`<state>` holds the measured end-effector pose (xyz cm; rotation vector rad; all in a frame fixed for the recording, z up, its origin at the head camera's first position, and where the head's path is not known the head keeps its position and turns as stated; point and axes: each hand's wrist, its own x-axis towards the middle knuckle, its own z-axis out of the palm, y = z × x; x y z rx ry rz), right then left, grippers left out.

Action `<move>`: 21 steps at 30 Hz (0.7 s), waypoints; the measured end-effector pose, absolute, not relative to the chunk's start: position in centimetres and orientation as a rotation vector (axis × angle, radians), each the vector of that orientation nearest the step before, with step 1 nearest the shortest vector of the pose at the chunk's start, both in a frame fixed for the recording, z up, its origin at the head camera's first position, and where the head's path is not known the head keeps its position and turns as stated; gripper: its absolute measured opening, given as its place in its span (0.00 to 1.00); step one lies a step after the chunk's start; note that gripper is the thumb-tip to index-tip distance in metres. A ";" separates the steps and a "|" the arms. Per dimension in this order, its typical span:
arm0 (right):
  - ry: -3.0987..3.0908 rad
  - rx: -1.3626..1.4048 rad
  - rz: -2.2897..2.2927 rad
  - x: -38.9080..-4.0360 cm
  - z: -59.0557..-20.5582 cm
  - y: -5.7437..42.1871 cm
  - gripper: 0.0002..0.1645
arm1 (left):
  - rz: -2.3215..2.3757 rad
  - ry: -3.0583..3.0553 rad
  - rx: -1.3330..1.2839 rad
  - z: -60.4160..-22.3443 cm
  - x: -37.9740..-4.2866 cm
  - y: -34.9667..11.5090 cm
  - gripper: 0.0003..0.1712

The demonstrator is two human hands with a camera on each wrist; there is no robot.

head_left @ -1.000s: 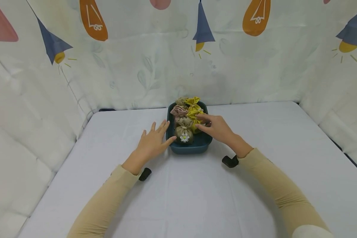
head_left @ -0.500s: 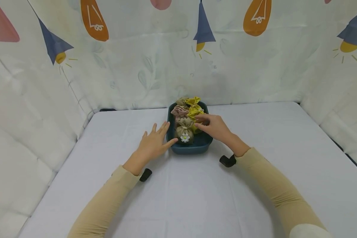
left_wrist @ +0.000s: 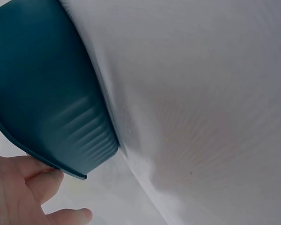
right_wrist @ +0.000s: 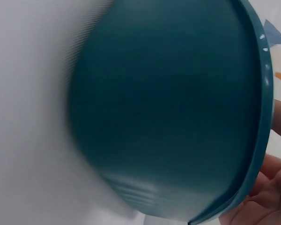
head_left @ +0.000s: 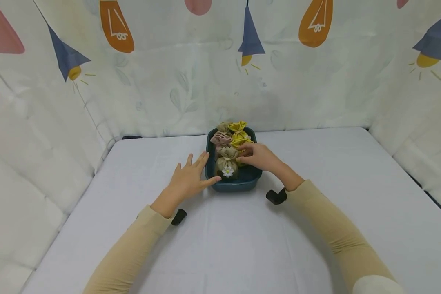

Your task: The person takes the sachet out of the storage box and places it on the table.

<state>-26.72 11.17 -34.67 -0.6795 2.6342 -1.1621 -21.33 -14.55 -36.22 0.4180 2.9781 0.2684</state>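
A dark teal plastic basin [head_left: 234, 187] holds several small drawstring pouches. At its front left sits a khaki pouch [head_left: 223, 166] with a white daisy on it. Behind that is a dusty pink pouch [head_left: 221, 139], and yellow pouches [head_left: 238, 130] fill the right side. My left hand [head_left: 186, 179] spreads its fingers along the basin's left rim, thumb near the front corner. My right hand [head_left: 260, 157] reaches over the right rim, thumb and fingers bent around a front yellow pouch, partly hidden, right beside the khaki one. I cannot tell whether they pinch it.
The basin stands on a table with a white cloth [head_left: 235, 245], near its back edge. A white patterned curtain [head_left: 206, 81] hangs behind and at both sides. A black wrist camera [head_left: 277, 197] sticks out below the right sleeve, another [head_left: 179, 217] below the left.
My right hand has moved a little left, and its fingers now come up to the khaki pouch. The left thumb has shifted slightly right and down; the basin stays in place.
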 end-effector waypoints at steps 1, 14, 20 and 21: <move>2.616 -0.673 -1.158 -26.7 -34.6 11.1 0.30 | 0.266 2.976 0.418 -36.2 -21.3 -14.6 0.58; 2.509 -0.518 -1.080 -26.7 -34.4 9.8 0.44 | 0.281 2.981 0.430 -36.3 -21.3 -14.6 0.58; 2.599 -0.577 -0.969 -26.6 -34.8 9.1 0.49 | 0.297 2.976 0.425 -36.3 -21.3 -14.6 0.58; 2.615 -0.598 -0.949 -26.6 -35.0 9.0 0.50 | 0.298 2.977 0.426 -36.3 -21.3 -14.6 0.58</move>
